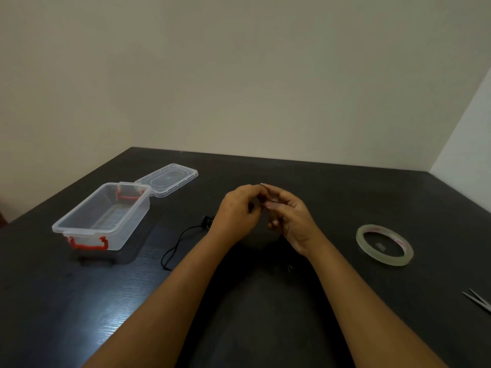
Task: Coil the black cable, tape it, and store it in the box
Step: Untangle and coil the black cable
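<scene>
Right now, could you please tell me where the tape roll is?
In the head view, the tape roll lies flat on the right side of the dark table, to the right of the right hand and beyond the metal blades.

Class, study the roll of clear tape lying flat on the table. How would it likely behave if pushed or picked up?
Lying flat on the table, the tape roll would probably slide rather than roll when pushed. Its thin hollow ring suggests it is light. Stood on edge, it would likely roll away.
</scene>
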